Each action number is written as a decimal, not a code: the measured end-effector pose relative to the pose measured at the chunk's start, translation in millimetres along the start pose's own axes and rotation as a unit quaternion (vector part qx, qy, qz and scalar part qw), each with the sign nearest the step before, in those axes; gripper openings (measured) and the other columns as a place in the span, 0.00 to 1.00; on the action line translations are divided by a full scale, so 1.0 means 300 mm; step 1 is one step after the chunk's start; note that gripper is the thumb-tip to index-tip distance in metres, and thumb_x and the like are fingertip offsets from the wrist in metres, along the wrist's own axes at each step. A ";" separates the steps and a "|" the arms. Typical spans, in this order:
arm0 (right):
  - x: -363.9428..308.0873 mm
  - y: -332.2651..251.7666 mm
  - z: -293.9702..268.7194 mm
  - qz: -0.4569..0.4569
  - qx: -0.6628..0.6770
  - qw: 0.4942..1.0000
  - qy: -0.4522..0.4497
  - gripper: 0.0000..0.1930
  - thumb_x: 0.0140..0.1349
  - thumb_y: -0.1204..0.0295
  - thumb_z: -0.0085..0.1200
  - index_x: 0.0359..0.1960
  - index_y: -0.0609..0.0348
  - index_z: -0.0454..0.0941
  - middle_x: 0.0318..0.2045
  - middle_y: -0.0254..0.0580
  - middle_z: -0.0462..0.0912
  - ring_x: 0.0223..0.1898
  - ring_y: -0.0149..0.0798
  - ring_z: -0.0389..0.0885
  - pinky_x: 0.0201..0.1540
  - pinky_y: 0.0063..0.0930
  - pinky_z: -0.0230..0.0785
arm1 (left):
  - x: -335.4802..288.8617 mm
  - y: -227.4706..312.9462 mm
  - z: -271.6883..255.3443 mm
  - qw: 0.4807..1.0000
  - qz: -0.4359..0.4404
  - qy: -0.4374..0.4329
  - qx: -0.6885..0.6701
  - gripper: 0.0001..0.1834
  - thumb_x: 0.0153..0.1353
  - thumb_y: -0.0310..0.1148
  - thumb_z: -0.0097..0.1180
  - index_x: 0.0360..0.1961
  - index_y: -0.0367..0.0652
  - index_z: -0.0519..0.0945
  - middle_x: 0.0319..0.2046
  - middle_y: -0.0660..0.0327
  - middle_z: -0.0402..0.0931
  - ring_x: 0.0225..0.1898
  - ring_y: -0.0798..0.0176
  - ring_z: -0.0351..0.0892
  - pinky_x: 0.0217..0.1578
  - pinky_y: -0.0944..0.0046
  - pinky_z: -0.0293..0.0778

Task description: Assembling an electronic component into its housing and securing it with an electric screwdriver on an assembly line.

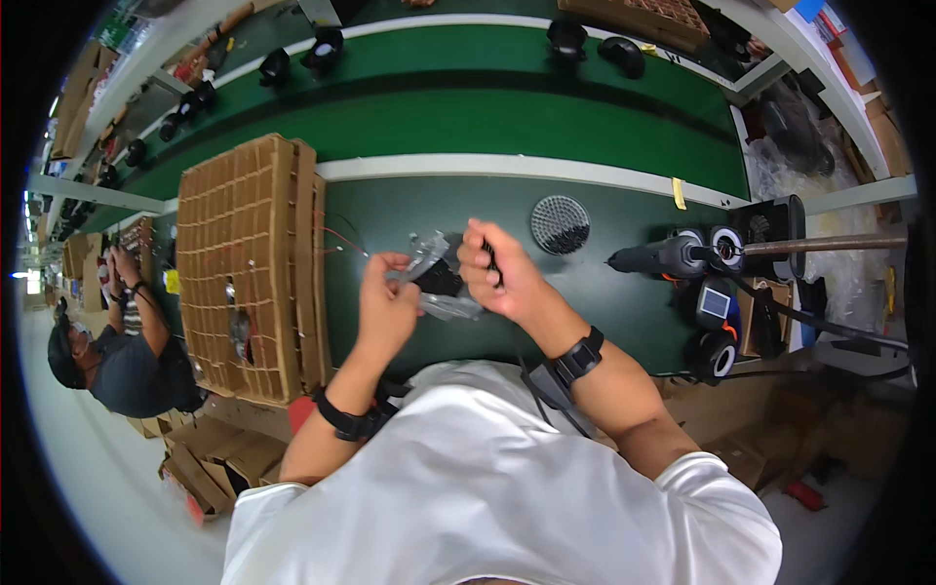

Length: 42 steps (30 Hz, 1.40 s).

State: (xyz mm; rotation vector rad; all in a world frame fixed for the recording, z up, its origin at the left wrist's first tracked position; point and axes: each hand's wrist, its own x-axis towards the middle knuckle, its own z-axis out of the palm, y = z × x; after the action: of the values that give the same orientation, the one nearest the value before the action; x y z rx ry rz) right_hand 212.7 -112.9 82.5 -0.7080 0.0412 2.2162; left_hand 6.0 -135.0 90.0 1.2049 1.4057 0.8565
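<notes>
My left hand (388,304) pinches the edge of a clear plastic bag (426,255) above the green worktop (624,312). Dark contents show inside the bag, too blurred to name. Just right of it, my right hand (502,271) is curled closed, palm turned up. Something small and black shows between its fingers and palm; its kind cannot be made out. Beyond my right hand sits a round metal dish (559,213), with many small black pieces gathered at its near side.
A divided cardboard crate (239,268) stands at left, thin wires at its edge. On the right lie a black power screwdriver (653,256) and a small device with a screen (715,302). Black rounded parts (567,41) rest along the green conveyor (468,107). Another person (132,361) works at far left.
</notes>
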 end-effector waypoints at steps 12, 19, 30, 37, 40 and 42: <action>0.036 -0.376 -0.487 -0.262 0.003 0.965 0.008 0.15 0.74 0.59 0.44 0.30 0.52 0.70 0.22 0.33 0.70 0.16 0.29 0.64 0.12 0.21 0.53 | -0.031 0.016 -0.033 0.999 -0.046 0.016 -0.022 0.16 0.59 0.17 0.46 0.49 0.40 0.72 0.26 0.66 0.75 0.25 0.76 0.72 0.24 0.73 0.72; 0.066 -0.380 -0.513 -0.338 -0.217 0.909 0.109 0.18 0.75 0.57 0.45 0.29 0.53 0.67 0.20 0.33 0.68 0.16 0.28 0.64 0.15 0.20 0.52 | -0.044 0.047 -0.038 0.996 -0.085 0.016 -0.012 0.16 0.59 0.18 0.47 0.49 0.39 0.72 0.27 0.67 0.74 0.26 0.77 0.72 0.26 0.72 0.74; 0.077 -0.355 -0.524 -0.390 -0.334 0.845 0.148 0.16 0.75 0.60 0.47 0.29 0.56 0.69 0.20 0.34 0.70 0.18 0.30 0.71 0.18 0.22 0.56 | -0.039 0.049 -0.032 0.996 -0.087 0.010 0.000 0.15 0.62 0.19 0.45 0.50 0.40 0.71 0.26 0.67 0.74 0.25 0.77 0.71 0.25 0.73 0.69; 0.072 -0.347 -0.537 -0.417 -0.368 0.816 0.156 0.16 0.75 0.61 0.46 0.30 0.57 0.70 0.21 0.35 0.73 0.24 0.31 0.75 0.25 0.23 0.63 | -0.039 0.055 -0.031 0.996 -0.086 0.005 0.004 0.15 0.61 0.18 0.46 0.49 0.41 0.72 0.27 0.67 0.75 0.26 0.77 0.72 0.25 0.73 0.70; 0.074 -0.340 -0.555 -0.435 -0.385 0.802 0.137 0.16 0.75 0.63 0.46 0.29 0.59 0.71 0.23 0.36 0.74 0.27 0.32 0.76 0.31 0.25 0.67 | -0.035 0.046 -0.033 0.997 -0.073 0.005 0.001 0.15 0.60 0.18 0.46 0.49 0.40 0.72 0.28 0.67 0.76 0.27 0.77 0.72 0.25 0.73 0.71; 0.072 -0.337 -0.558 -0.446 -0.400 0.792 0.121 0.16 0.75 0.64 0.46 0.29 0.60 0.71 0.23 0.37 0.74 0.29 0.32 0.76 0.33 0.26 0.68 | -0.034 0.036 -0.037 0.997 -0.079 0.005 0.003 0.16 0.60 0.18 0.46 0.49 0.40 0.72 0.28 0.66 0.76 0.27 0.77 0.73 0.25 0.73 0.71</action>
State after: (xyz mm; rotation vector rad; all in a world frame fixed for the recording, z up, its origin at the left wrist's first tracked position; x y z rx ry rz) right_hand 352.0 -70.5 -50.2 -1.1465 -0.9621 1.1362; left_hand -3.1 -141.1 104.9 1.0794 1.4917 0.7488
